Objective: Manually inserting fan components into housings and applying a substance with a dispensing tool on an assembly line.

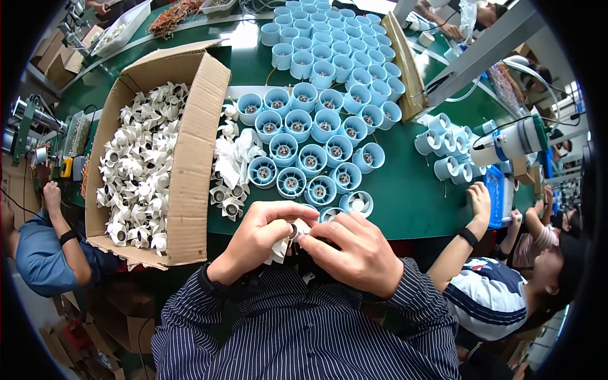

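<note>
Head view: we see our two hands in front of us, just by the near edge of the green table (405,199). Our left hand (256,237) is closed on a small white fan wheel (278,252). Our right hand (358,253) has bent fingers that touch it, but we can't tell if they pinch it. Just past our hands stand lots of round blue cups (322,79), and a near one has a white wheel inside. To our left, a big brown box (190,164) is full of white wheels (142,142), and more loose ones (229,201) lie beside it
</note>
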Action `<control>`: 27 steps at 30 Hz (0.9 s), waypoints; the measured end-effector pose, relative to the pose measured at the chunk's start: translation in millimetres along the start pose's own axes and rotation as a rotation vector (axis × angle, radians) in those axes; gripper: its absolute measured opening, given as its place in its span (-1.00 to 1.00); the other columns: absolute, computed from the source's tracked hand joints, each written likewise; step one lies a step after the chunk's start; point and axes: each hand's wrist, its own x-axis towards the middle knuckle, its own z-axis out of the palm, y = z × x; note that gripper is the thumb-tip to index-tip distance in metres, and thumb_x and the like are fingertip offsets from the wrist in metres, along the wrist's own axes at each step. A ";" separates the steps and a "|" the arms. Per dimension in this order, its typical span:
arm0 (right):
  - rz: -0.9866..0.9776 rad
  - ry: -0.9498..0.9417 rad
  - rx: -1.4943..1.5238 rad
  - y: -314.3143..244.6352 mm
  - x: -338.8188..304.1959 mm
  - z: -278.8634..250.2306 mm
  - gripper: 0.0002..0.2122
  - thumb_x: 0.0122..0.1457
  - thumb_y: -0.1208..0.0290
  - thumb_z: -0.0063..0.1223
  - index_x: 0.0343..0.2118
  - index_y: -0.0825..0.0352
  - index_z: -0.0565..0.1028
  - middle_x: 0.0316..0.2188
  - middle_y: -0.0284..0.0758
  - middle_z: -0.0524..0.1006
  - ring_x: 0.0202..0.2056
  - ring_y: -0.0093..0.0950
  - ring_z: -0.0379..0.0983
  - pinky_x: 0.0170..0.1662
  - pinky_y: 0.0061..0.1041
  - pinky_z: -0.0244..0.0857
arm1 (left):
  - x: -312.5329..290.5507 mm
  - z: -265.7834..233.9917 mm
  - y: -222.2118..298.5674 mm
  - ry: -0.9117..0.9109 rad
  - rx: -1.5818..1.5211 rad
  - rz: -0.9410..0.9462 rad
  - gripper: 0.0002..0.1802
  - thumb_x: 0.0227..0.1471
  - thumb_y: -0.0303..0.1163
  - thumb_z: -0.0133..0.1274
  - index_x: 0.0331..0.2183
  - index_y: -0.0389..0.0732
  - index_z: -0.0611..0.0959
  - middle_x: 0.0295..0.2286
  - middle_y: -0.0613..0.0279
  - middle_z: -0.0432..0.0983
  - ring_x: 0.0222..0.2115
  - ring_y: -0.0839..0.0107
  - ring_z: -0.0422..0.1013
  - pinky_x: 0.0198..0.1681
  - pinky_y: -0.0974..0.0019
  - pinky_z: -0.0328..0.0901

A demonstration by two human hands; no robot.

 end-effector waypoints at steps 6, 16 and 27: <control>-0.103 0.015 -0.018 -2.7 -5.3 10.0 -0.70 0.01 0.53 0.35 -0.13 0.34 0.66 -0.24 -0.35 0.63 -0.32 -0.43 0.56 -0.29 -0.39 0.45 | 1.9 3.6 -4.9 0.024 -0.055 0.053 -0.41 -0.01 -0.45 -0.09 0.03 -0.48 0.72 -0.16 0.01 0.73 -0.33 0.42 0.62 -0.26 0.38 0.50; -0.026 0.144 -0.025 13.6 -3.0 0.1 -0.83 0.11 0.61 0.28 -0.21 0.41 0.60 -0.35 -0.23 0.61 -0.44 -0.28 0.54 -0.38 -0.34 0.44 | -10.0 1.2 4.2 -0.005 -0.225 -0.039 -0.44 0.08 -0.52 -0.10 0.09 -0.50 0.65 -0.09 -0.09 0.70 -0.37 0.37 0.64 -0.33 0.40 0.53; 0.376 0.022 0.025 72.1 7.8 23.1 -0.96 0.28 0.53 0.19 -0.30 0.35 0.56 -0.33 -0.21 0.51 -0.21 -0.16 0.45 -0.07 -0.20 0.34 | -27.0 -27.5 -35.9 -0.031 -0.168 -0.095 -0.55 0.33 -0.24 -0.10 -0.32 -0.44 0.69 -0.62 0.11 0.56 -0.61 0.35 0.50 -0.46 0.30 0.43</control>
